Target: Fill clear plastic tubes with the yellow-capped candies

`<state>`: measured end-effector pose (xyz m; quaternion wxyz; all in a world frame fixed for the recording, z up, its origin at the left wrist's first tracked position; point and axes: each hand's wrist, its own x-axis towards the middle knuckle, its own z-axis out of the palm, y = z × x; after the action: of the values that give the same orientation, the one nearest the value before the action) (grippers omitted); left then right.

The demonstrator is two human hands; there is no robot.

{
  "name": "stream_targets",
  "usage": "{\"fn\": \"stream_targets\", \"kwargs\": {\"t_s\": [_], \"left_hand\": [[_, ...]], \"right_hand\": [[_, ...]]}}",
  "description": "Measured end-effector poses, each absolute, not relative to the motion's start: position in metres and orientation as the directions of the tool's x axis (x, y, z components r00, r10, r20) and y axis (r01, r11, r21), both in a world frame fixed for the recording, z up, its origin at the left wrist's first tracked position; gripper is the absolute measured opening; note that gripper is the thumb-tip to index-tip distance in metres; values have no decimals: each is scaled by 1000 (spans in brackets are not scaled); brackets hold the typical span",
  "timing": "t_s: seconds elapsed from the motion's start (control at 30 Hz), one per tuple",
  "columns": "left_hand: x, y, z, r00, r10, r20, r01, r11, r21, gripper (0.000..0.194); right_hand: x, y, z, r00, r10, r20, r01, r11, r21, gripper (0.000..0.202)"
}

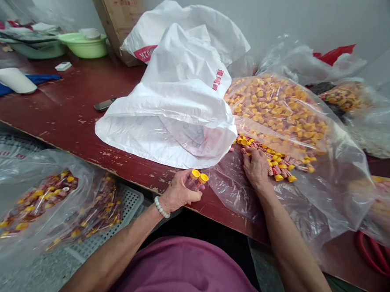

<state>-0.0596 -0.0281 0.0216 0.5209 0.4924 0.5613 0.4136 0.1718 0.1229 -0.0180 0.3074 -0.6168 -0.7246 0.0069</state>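
Two clear tubes with yellow rims (199,177) stand side by side in my left hand (179,191), whose fingers wrap round them at the table's front edge. My right hand (257,168) reaches into the mouth of a large clear plastic bag (342,172), its fingertips down among small yellow-capped pieces with red-and-white bodies (281,166). What those fingers grip, if anything, is hidden. Many more yellow-capped pieces (279,111) fill the bag behind. Between and beyond my hands a white woven sack (181,101) lies with its mouth facing me, clear plastic items inside.
On the dark red table (68,107) are a knife (104,104), a white cup-like object (14,80) on blue cloth and a green basin (84,46). Red scissor-like handles (375,254) lie right. Bagged yellow-capped pieces (40,198) rest below, left, near a grey crate (130,201).
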Motion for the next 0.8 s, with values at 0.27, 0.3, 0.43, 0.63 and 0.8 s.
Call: {"fn": "stream_targets", "kwargs": {"t_s": [0.27, 0.3, 0.43, 0.63, 0.8], "left_hand": [[-63, -26, 18, 9, 998, -66, 200, 63, 978, 25], [-63, -26, 19, 11, 999, -34, 227, 30, 973, 23], [-61, -26, 22, 66, 998, 3, 235, -19, 972, 24], [-62, -26, 21, 59, 998, -7, 226, -6, 974, 25], [-57, -26, 21, 51, 997, -64, 151, 56, 987, 31]], "right_hand": [[123, 12, 60, -550, 701, 454, 323, 680, -658, 24], [118, 5, 63, -592, 668, 450, 300, 702, -646, 25], [111, -2, 60, -640, 643, 421, 305, 715, -629, 29], [112, -1, 53, -552, 700, 453, 372, 693, -618, 35], [108, -15, 48, -606, 674, 423, 450, 728, -516, 35]]}}
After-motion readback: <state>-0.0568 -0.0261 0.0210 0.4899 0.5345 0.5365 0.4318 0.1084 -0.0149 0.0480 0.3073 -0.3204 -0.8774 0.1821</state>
